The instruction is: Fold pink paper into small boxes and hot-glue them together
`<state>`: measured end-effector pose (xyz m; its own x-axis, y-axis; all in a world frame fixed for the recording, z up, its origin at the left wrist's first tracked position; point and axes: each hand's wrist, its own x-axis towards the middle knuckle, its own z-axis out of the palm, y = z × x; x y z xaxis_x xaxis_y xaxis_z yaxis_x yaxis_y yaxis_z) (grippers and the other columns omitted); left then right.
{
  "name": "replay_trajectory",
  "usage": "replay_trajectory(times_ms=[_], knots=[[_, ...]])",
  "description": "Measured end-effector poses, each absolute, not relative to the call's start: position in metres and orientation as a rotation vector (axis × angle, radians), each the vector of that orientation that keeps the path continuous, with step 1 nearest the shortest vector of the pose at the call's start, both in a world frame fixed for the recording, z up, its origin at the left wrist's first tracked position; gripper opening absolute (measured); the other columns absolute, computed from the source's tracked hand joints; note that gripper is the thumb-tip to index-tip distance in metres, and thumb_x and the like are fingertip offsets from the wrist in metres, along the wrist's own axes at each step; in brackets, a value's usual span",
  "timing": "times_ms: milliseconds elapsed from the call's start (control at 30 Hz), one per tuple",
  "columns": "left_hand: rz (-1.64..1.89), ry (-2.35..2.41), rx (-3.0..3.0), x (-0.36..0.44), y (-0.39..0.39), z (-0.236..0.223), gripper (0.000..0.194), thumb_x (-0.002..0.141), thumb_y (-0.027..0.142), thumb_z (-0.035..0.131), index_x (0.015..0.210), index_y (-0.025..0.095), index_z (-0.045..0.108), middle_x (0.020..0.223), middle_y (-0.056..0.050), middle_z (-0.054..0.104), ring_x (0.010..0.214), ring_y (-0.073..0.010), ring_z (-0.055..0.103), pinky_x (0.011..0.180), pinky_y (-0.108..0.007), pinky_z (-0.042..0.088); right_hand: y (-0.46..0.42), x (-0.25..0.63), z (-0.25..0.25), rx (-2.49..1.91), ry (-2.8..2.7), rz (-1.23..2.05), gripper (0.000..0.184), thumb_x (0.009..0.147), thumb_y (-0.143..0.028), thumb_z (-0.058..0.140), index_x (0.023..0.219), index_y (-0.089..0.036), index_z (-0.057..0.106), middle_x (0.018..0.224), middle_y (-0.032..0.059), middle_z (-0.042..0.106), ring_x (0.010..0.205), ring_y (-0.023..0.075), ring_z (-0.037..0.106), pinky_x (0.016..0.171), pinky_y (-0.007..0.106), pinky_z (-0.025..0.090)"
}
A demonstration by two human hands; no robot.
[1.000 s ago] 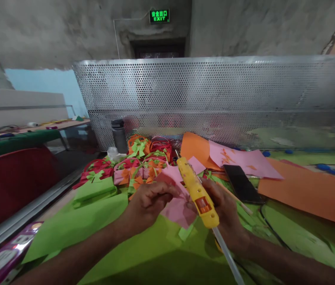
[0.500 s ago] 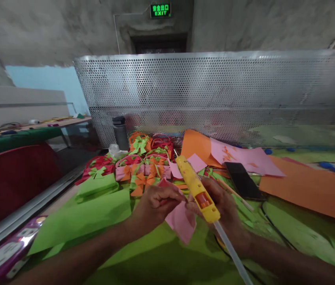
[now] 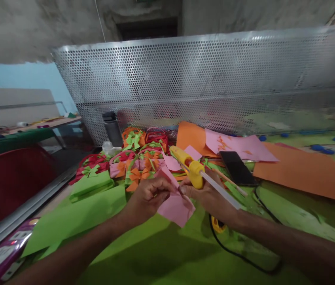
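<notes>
A folded pink sheet (image 3: 175, 208), paper or felt, is held in front of me above the green work surface. My left hand (image 3: 149, 196) is closed, pinching its left side between thumb and fingers. At the right side of the sheet, the thumb and finger of my right hand (image 3: 210, 196) press on it. That same hand also keeps hold of a yellow hot glue gun (image 3: 196, 174), its nozzle pointing away and to the left. A clear glue stick (image 3: 220, 190) sticks out of the gun's back. The handle is partly hidden by the hand.
Small coloured bags with bows (image 3: 139, 174) stand behind my left hand, near a dark bottle (image 3: 112, 128). A black phone (image 3: 237, 168) and orange sheets (image 3: 303, 172) lie right. A purple power strip (image 3: 4, 253) is front left. A perforated metal panel (image 3: 155, 79) rises behind.
The glue gun has tilted flatter, with its back end swung up and to the right. The pink sheet has turned and shows more of its face. The view has shifted slightly.
</notes>
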<state>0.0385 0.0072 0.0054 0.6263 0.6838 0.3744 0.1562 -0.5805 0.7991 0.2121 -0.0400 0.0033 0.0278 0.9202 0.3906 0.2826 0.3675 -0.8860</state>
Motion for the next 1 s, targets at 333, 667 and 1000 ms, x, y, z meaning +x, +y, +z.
replay_trajectory(times_ms=[333, 667, 1000], knots=[[0.800, 0.644, 2.006, 0.041, 0.002, 0.002, 0.010, 0.072, 0.008, 0.051, 0.069, 0.014, 0.059, 0.070, -0.002, 0.062, 0.065, -0.0112, 0.057, 0.058, -0.019, 0.043, -0.049, 0.209, 0.019, -1.128, -1.600, 0.748, 0.031, 0.062, -0.015, 0.061, 0.093, -0.016, 0.057, 0.080, -0.0002, 0.059, 0.062, 0.0105, 0.051, 0.053, 0.020, 0.040], [0.721, 0.630, 2.019, 0.038, 0.003, 0.004, 0.009, 0.076, 0.013, 0.051, 0.076, 0.013, 0.060, 0.074, -0.003, 0.062, 0.068, -0.0118, 0.056, 0.060, -0.021, 0.043, -0.049, 0.208, 0.020, -1.212, -1.650, 0.661, 0.033, 0.060, -0.010, 0.059, 0.092, -0.017, 0.058, 0.078, 0.0001, 0.059, 0.066, 0.0127, 0.053, 0.056, 0.022, 0.041], [0.769, 0.815, 2.048, 0.045, -0.018, 0.021, 0.008, 0.067, 0.010, 0.060, 0.071, 0.016, 0.059, 0.069, 0.003, 0.065, 0.065, -0.0104, 0.059, 0.061, -0.018, 0.044, -0.048, 0.206, 0.015, -1.153, -1.474, 0.793, 0.037, 0.059, -0.009, 0.056, 0.096, -0.016, 0.053, 0.088, 0.0028, 0.061, 0.065, 0.0117, 0.056, 0.054, 0.021, 0.043]])
